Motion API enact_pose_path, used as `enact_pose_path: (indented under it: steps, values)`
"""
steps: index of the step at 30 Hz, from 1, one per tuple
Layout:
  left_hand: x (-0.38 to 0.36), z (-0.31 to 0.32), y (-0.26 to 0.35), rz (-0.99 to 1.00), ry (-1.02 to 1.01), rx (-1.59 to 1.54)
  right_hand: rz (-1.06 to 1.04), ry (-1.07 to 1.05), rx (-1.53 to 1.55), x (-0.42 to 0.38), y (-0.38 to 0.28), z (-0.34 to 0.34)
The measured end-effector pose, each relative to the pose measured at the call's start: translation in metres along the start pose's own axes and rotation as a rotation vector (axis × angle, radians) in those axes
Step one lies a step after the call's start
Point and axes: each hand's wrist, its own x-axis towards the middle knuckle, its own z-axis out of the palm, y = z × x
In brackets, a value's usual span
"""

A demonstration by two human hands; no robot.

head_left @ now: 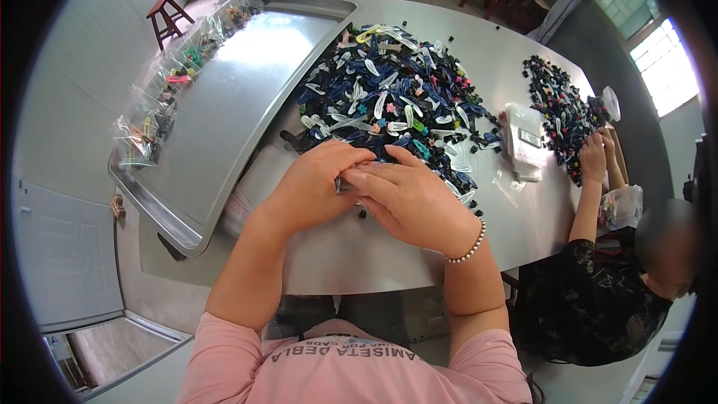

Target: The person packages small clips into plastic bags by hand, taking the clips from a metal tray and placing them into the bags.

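Note:
My left hand (318, 179) and my right hand (411, 198) meet over the near edge of a large pile of hair clips (381, 97). Both hands' fingers are bent and overlap around a small, partly hidden item, of which a dark, shiny bit shows between them. What it is cannot be made out. The pile holds white, dark blue and black clips with some coloured flower pieces. A beaded bracelet (471, 243) circles my right wrist.
A metal tray (224, 97) with filled clear bags (146, 131) along its far side lies left. Right of the pile are a stack of clear bags (525, 142) and a second pile of small pieces (557, 105), where another person's hands (594, 153) work. Stools stand behind.

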Motion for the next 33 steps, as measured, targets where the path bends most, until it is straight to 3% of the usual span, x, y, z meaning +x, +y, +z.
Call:
enact_pose_path:
  steps: [9, 11, 12, 14, 15, 17, 20, 25, 27, 31, 33]
  values:
    - [0.0, -0.003, 0.001, -0.034, -0.049, 0.003, -0.073, -0.057, 0.019, 0.001, 0.004, -0.012]
    - [-0.001, -0.001, -0.001, -0.046, -0.001, -0.01, -0.036, 0.084, 0.156, -0.006, 0.015, -0.023]
    - [-0.001, 0.0, -0.002, -0.056, 0.054, -0.019, 0.126, 0.148, 0.281, -0.011, 0.018, -0.034]
    - [-0.003, 0.001, -0.003, -0.107, 0.097, -0.015, 0.225, 0.427, 0.167, -0.026, 0.048, -0.046]
    - [-0.002, 0.0, -0.002, -0.151, 0.145, -0.003, 0.421, 0.518, 0.243, -0.033, 0.052, -0.053]
    - [-0.001, -0.002, 0.003, -0.127, 0.146, 0.047, 0.622, 0.487, 0.123, -0.05, 0.076, -0.062]
    - [-0.002, 0.0, 0.002, -0.168, 0.194, 0.04, 0.768, 0.137, -0.018, -0.062, 0.093, -0.055]
    - [-0.004, 0.002, -0.013, -0.319, 0.321, -0.073, 0.77, 0.096, -0.135, -0.062, 0.089, -0.047]
    - [-0.004, 0.003, -0.018, -0.323, 0.333, -0.077, 0.875, 0.054, -0.131, -0.065, 0.079, -0.048]
    - [-0.005, 0.002, -0.022, -0.358, 0.397, -0.105, 0.891, 0.105, -0.072, -0.095, 0.062, -0.044]
    - [-0.004, -0.001, -0.021, -0.387, 0.438, -0.131, 1.031, 0.055, -0.082, -0.108, 0.047, -0.045]
